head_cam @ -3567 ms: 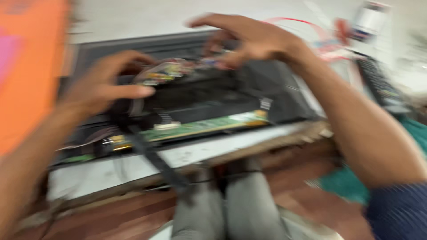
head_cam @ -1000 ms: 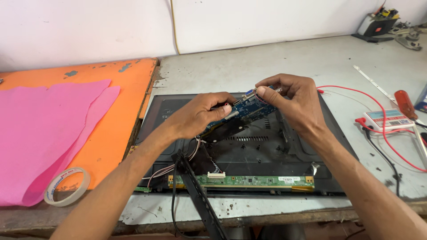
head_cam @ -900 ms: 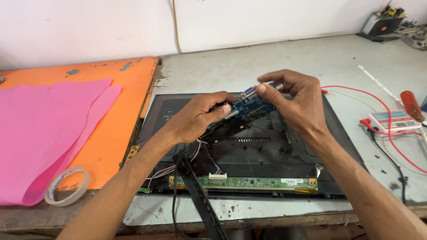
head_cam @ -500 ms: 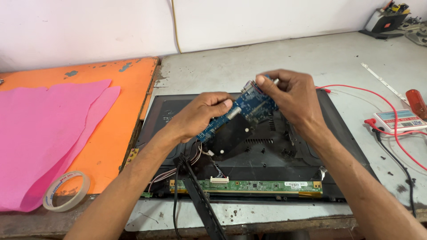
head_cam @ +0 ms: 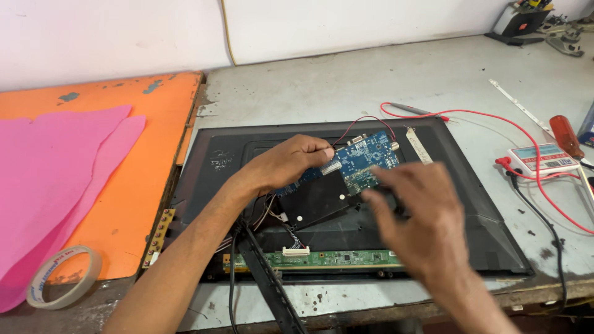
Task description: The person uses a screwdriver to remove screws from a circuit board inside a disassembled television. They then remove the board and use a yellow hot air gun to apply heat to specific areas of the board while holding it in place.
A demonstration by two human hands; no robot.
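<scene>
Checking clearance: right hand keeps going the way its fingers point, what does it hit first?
Likely the blue circuit board that the left hand holds over the black TV back panel. The right hand is blurred, fingers pointing up-left at it; depth is unclear.

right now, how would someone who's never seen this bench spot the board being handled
Find the big black flat screen back lying on the grey bench. Above its middle, the left hand holds a small circuit board tilted up. It is blue with silver sockets, unlike the long green strip board along the near edge.
</scene>
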